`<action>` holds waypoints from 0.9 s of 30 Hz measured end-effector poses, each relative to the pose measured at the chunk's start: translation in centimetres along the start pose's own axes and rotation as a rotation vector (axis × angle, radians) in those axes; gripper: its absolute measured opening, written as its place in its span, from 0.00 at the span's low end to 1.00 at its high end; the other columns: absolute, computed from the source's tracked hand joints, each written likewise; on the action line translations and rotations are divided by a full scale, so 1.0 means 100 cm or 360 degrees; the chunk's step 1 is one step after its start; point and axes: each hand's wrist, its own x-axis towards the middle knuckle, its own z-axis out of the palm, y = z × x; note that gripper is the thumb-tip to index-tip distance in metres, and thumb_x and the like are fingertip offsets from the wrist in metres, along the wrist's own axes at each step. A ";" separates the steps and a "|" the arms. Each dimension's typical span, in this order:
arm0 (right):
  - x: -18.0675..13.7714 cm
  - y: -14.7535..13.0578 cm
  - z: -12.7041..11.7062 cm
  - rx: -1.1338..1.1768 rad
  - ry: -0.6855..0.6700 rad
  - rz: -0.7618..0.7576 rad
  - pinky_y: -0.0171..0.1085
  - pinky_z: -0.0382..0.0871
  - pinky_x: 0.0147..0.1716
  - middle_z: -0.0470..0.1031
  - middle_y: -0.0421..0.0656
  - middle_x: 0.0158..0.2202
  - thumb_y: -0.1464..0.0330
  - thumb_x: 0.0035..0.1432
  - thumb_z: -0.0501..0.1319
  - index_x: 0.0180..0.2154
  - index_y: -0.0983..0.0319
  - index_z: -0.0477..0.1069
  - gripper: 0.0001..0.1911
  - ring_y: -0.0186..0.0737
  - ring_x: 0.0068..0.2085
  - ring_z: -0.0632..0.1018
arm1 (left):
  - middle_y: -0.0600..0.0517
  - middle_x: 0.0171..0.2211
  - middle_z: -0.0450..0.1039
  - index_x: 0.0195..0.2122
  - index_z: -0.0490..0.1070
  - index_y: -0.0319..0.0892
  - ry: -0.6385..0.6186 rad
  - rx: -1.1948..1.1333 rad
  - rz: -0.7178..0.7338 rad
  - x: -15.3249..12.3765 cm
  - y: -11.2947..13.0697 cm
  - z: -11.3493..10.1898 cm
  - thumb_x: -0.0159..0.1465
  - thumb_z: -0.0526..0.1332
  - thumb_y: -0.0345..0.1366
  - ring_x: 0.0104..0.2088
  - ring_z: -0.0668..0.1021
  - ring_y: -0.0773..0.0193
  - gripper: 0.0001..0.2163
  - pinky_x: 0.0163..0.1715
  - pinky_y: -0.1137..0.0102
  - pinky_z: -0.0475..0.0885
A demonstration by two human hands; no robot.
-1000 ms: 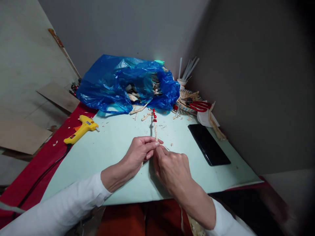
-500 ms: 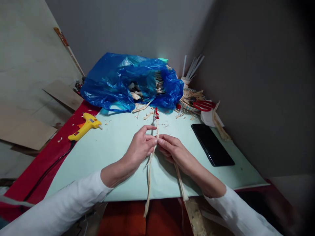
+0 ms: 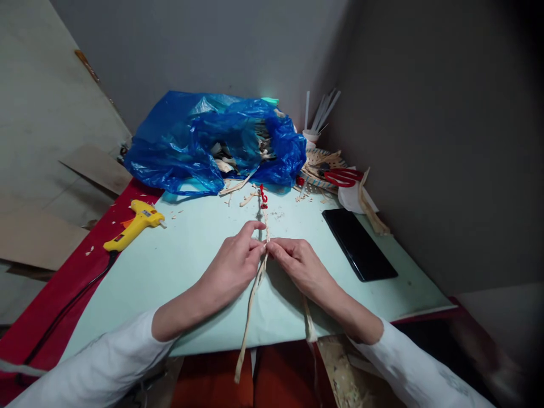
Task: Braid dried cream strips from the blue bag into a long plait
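Between my two hands runs a thin pale braid of dried plant fibre (image 3: 267, 231), tied at its far end with a red string (image 3: 263, 196). My left hand (image 3: 238, 255) pinches the braid between thumb and fingers, its index finger bent over the side of it. From the right, my right hand (image 3: 300, 260) pinches at the same spot, fingertips nearly touching the left ones. One loose fibre strand (image 3: 246, 334) hangs below the left hand past the table edge. Another strand (image 3: 309, 323) trails out from under my right hand. The fingertips partly hide where the strands cross.
A blue plastic bag (image 3: 170, 141) of dried fibre lies at the back. A yellow glue gun (image 3: 134, 225) with a black cord is at left. At right are a black phone (image 3: 359, 243), red-handled scissors (image 3: 343, 177), a woven basket (image 3: 318, 178) and a cup of glue sticks (image 3: 311, 136).
The whole view has shifted, so the scene sits slightly further left. Both hands stay pinched on the braid, and the loose strands below the left hand lie closer together.
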 end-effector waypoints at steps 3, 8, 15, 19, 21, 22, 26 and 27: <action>-0.001 -0.003 0.000 0.0052 0.0003 0.0000 0.34 0.51 0.25 0.60 0.36 0.17 0.59 0.66 0.50 0.20 0.62 0.62 0.24 0.31 0.23 0.60 | 0.56 0.25 0.74 0.48 0.64 0.42 0.0115 0.0263 0.0069 -0.001 0.005 -0.002 0.66 0.53 0.32 0.24 0.72 0.66 0.10 0.30 0.71 0.63; -0.002 -0.003 -0.002 0.0218 -0.0029 -0.0002 0.34 0.54 0.27 0.64 0.38 0.20 0.60 0.66 0.50 0.24 0.64 0.69 0.22 0.32 0.23 0.62 | 0.54 0.24 0.73 0.30 0.65 0.41 0.0271 0.0551 0.0330 -0.005 0.001 0.001 0.65 0.55 0.33 0.23 0.72 0.67 0.07 0.27 0.72 0.62; -0.002 0.006 0.000 0.0659 -0.0067 0.0116 0.33 0.49 0.25 0.56 0.36 0.21 0.59 0.63 0.55 0.24 0.63 0.67 0.19 0.31 0.25 0.57 | 0.50 0.26 0.71 0.32 0.69 0.37 0.0469 0.0822 0.1041 -0.012 -0.013 0.022 0.65 0.53 0.26 0.27 0.73 0.66 0.07 0.30 0.71 0.66; -0.001 0.005 0.002 0.1012 -0.0132 0.0216 0.33 0.48 0.24 0.62 0.37 0.23 0.59 0.60 0.59 0.34 0.66 0.74 0.16 0.30 0.24 0.58 | 0.51 0.23 0.68 0.27 0.69 0.37 0.0430 0.0881 0.1237 -0.014 -0.009 0.023 0.64 0.54 0.25 0.24 0.71 0.66 0.09 0.27 0.70 0.64; -0.001 0.005 0.001 0.1049 -0.0111 0.0208 0.32 0.46 0.22 0.63 0.37 0.22 0.58 0.59 0.60 0.31 0.66 0.73 0.16 0.29 0.22 0.57 | 0.53 0.21 0.67 0.26 0.69 0.38 0.0489 0.0695 0.1183 -0.013 -0.004 0.018 0.64 0.55 0.27 0.23 0.69 0.67 0.10 0.26 0.70 0.63; -0.001 0.004 0.001 0.1034 -0.0103 0.0199 0.32 0.45 0.22 0.63 0.37 0.21 0.58 0.59 0.60 0.28 0.66 0.73 0.17 0.28 0.21 0.56 | 0.54 0.21 0.66 0.25 0.68 0.39 0.0551 0.0556 0.1057 -0.012 -0.002 0.014 0.65 0.55 0.29 0.23 0.68 0.68 0.11 0.26 0.70 0.62; -0.002 0.002 0.000 0.1026 -0.0086 0.0170 0.32 0.49 0.22 0.62 0.36 0.21 0.58 0.60 0.60 0.26 0.65 0.71 0.18 0.28 0.21 0.56 | 0.54 0.27 0.68 0.30 0.65 0.41 0.0478 -0.0100 0.0323 -0.001 -0.002 0.004 0.66 0.54 0.34 0.30 0.70 0.67 0.08 0.32 0.71 0.65; -0.002 0.002 0.000 0.1051 -0.0101 0.0153 0.32 0.52 0.23 0.62 0.37 0.21 0.58 0.60 0.59 0.25 0.65 0.69 0.18 0.29 0.22 0.59 | 0.54 0.29 0.68 0.32 0.65 0.42 0.0299 -0.0322 0.0190 0.003 -0.003 0.005 0.66 0.54 0.36 0.31 0.71 0.67 0.06 0.32 0.71 0.66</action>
